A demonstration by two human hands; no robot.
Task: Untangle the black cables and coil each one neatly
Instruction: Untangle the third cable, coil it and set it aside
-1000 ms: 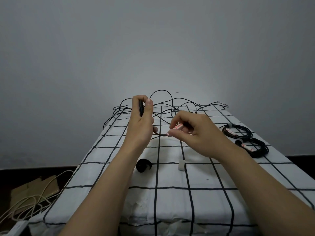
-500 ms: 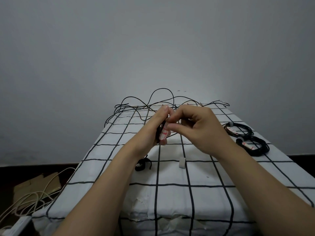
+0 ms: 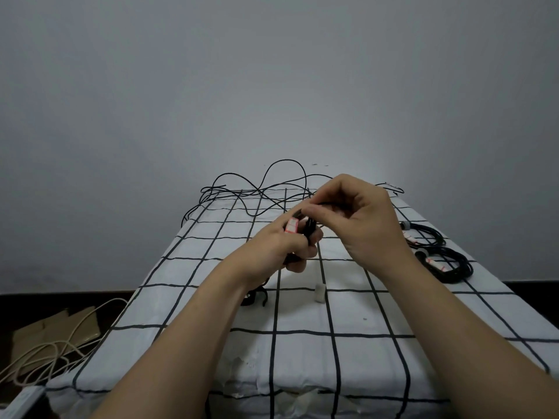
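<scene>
Where the two hands meet above the middle of the table (image 3: pixel 378 313), I see the black cable (image 3: pixel 309 230) gathered into a small bundle with a red-and-white label (image 3: pixel 292 226) on it. The left hand (image 3: pixel 287 247) has its fingers curled round that bundle. The right hand (image 3: pixel 363 220) pinches a strand just above it between thumb and forefinger. Beyond them, a loose tangle (image 3: pixel 257 192) of black cable lies at the far end. By the right edge I make out a coiled cable (image 3: pixel 435 234) and, nearer, a second coil (image 3: pixel 453 270). A black strap (image 3: pixel 252 297) and a small white piece (image 3: pixel 319 293) lie below the hands. Cream cords (image 3: pixel 45 349) lie on the floor at left.
</scene>
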